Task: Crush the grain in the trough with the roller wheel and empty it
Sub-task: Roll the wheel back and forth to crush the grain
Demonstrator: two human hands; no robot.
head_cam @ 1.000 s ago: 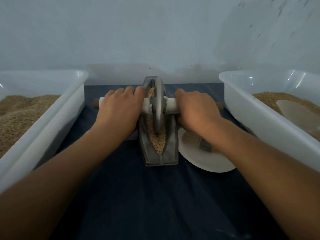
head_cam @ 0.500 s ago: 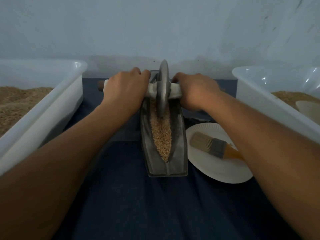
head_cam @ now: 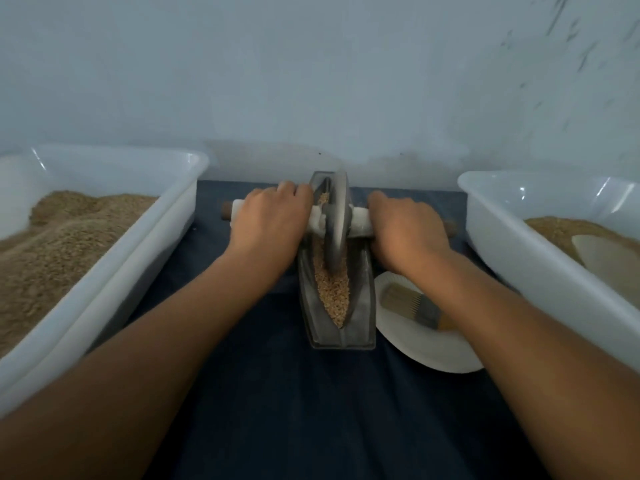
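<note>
One grey metal boat-shaped trough (head_cam: 360, 306) stands on the dark blue cloth (head_cam: 277, 410), in the middle between two white plastic tubs. Light brown grain (head_cam: 332, 292) fills its narrow channel. One grey metal roller wheel (head_cam: 337, 223) stands upright in the far half of the trough, on the grain, and its white-wrapped axle handle (head_cam: 360, 225) goes out to both sides. The left hand (head_cam: 270, 223) has its fingers curled over the handle on the left of the wheel, and the right hand (head_cam: 408, 230) grips the handle on the right.

The left tub (head_cam: 152, 244) holds much brown grain; the right tub (head_cam: 512, 244) holds some grain and one pale scoop (head_cam: 602, 258). One white paper plate (head_cam: 415, 348) lies just right of the trough, with one flat brush (head_cam: 412, 304) on it.
</note>
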